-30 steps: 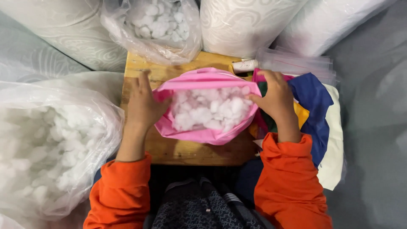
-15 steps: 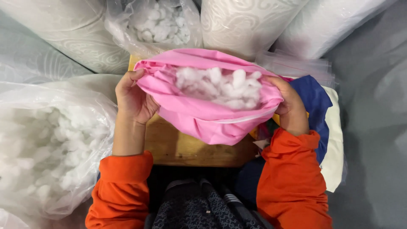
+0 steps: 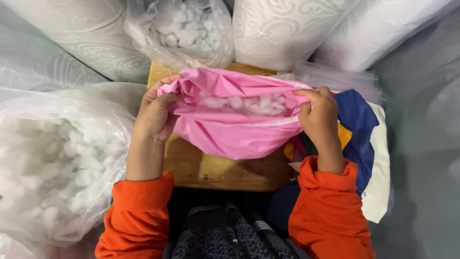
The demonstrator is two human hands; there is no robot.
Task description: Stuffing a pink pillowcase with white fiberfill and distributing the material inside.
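A pink fabric cover (image 3: pixel 230 132) stuffed with white fluffy filling (image 3: pixel 244 103) is held over a small wooden table (image 3: pixel 211 168). My left hand (image 3: pixel 155 112) grips the cover's left edge at the opening. My right hand (image 3: pixel 317 115) pinches the right edge of the same opening. The opening is pulled narrow between both hands, with the filling showing in the slit. Both arms wear orange sleeves.
A large clear bag of white filling (image 3: pixel 52 163) lies at the left, a smaller one (image 3: pixel 184 29) behind the table. Patterned white rolls (image 3: pixel 282 29) stand at the back. Coloured fabric pieces (image 3: pixel 357 129) and clear zip bags (image 3: pixel 345 79) lie at the right.
The pink cover lay open on the table with my hands at its sides. I took hold of its edges and lifted it, and now the opening is drawn nearly closed.
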